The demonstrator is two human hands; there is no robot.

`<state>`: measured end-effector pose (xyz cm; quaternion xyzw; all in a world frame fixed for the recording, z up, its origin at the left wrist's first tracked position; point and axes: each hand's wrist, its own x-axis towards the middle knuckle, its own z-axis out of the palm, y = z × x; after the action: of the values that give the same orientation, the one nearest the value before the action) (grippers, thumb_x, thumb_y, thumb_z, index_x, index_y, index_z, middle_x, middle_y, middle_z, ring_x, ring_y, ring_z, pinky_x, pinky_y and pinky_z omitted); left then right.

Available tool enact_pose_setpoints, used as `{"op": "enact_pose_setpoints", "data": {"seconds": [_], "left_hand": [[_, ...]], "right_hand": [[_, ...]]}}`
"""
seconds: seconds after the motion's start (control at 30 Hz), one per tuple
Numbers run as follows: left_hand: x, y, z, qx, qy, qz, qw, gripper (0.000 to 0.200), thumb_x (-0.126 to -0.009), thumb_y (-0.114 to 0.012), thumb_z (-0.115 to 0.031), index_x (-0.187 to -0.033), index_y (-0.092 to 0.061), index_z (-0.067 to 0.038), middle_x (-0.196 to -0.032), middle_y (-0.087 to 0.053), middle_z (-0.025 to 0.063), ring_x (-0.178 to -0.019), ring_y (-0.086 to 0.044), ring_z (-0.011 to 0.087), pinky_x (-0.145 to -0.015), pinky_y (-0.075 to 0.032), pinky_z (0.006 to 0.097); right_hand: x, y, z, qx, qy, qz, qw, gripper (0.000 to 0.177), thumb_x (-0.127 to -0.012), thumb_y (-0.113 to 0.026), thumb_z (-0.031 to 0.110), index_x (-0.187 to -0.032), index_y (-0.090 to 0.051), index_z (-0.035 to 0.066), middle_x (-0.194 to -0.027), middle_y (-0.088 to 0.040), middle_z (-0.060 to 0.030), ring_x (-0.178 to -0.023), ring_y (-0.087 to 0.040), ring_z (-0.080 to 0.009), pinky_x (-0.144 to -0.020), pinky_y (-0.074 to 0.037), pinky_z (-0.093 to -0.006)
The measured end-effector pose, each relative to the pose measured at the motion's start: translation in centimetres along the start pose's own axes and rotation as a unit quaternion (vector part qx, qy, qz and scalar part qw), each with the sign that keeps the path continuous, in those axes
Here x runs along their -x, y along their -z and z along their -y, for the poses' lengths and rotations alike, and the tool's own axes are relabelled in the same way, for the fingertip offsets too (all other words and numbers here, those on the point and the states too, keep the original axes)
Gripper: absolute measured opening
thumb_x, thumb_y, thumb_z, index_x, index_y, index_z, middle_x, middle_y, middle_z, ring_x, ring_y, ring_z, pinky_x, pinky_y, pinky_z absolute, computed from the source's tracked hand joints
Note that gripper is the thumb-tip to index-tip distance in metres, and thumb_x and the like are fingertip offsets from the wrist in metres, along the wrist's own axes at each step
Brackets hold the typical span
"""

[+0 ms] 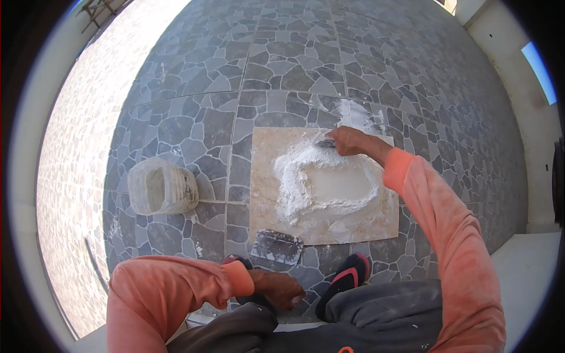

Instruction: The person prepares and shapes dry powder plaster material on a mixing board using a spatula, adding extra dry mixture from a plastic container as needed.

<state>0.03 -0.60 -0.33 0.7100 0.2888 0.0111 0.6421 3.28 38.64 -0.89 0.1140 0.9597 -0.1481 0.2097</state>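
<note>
Powder heap, white, piled as a ring around a smooth pale pool in its hollow, on a beige slab laid flat on the stone-pattern floor. Meets the right hand at its far rim: fingers closed around a small grey tool, only the tip showing, pressed into the powder just left of the knuckles. Lies almost wholly nearer than those fingers, spreading from them toward the body. Loose white dust on the floor just beyond that hand. At the slab's near edge, a flat metal trowel, overlapping the border, apart from both hands. Left hand low by the knee, well apart from the heap, fingers curled inward with nothing seen in them, tips whitened. Dark sandal with red strap just right of it, near the slab. Off to the left, a cut-open plastic jug on the floor, beside the slab without touching.
</note>
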Motion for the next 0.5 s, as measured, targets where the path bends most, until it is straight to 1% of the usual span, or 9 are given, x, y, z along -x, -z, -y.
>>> {"op": "enact_pose_setpoints", "data": {"seconds": [0.07,0.17,0.27,0.37,0.5], "left_hand": [[0.2,0.0,-0.1,0.000,-0.001,0.000,1.000,0.017,-0.081,-0.054,-0.015,-0.092,-0.058,-0.003,-0.080,-0.063,0.0198,-0.078,-0.062,0.0398,-0.069,-0.048,0.0461],[0.0,-0.3,0.0,-0.014,-0.002,0.005,1.000,0.017,-0.081,-0.053,-0.015,-0.093,-0.059,-0.003,-0.081,-0.063,0.0205,-0.080,-0.062,0.0399,-0.070,-0.048,0.0462],[-0.2,-0.3,-0.4,-0.017,0.003,0.017,1.000,0.018,-0.082,-0.053,-0.015,-0.092,-0.059,-0.002,-0.082,-0.063,0.0206,-0.081,-0.062,0.0399,-0.071,-0.048,0.0462],[-0.5,-0.1,-0.6,-0.023,0.009,0.032,0.999,0.018,-0.082,-0.054,-0.016,-0.091,-0.059,-0.002,-0.083,-0.064,0.0207,-0.083,-0.062,0.0397,-0.072,-0.048,0.0460],[-0.8,-0.3,-0.7,-0.019,0.022,0.043,0.999,0.018,-0.082,-0.054,-0.016,-0.091,-0.059,-0.002,-0.084,-0.064,0.0208,-0.083,-0.062,0.0393,-0.073,-0.048,0.0457]], "right_hand": [[0.6,-0.1,0.2,-0.007,-0.003,-0.011,1.000,0.036,-0.072,-0.047,-0.003,-0.104,-0.063,-0.003,-0.093,-0.065,-0.0248,-0.090,-0.062,-0.0414,-0.079,-0.049,-0.0468],[1.8,-0.9,0.0,-0.015,0.046,-0.061,0.997,0.037,-0.072,-0.046,-0.004,-0.104,-0.064,-0.002,-0.093,-0.065,-0.0227,-0.089,-0.062,-0.0412,-0.078,-0.049,-0.0469],[3.3,-1.6,0.5,-0.008,0.040,-0.085,0.996,0.040,-0.070,-0.051,-0.002,-0.107,-0.064,0.001,-0.094,-0.065,-0.0212,-0.091,-0.064,-0.0387,-0.077,-0.052,-0.0459],[5.1,-1.6,1.5,0.012,0.023,-0.076,0.997,0.042,-0.071,-0.051,-0.002,-0.111,-0.063,0.001,-0.097,-0.065,-0.0184,-0.093,-0.064,-0.0376,-0.077,-0.053,-0.0459],[6.9,-1.4,1.9,0.027,0.036,-0.073,0.996,0.042,-0.073,-0.050,-0.002,-0.113,-0.062,0.001,-0.098,-0.065,-0.0177,-0.094,-0.064,-0.0372,-0.078,-0.053,-0.0458]]}}
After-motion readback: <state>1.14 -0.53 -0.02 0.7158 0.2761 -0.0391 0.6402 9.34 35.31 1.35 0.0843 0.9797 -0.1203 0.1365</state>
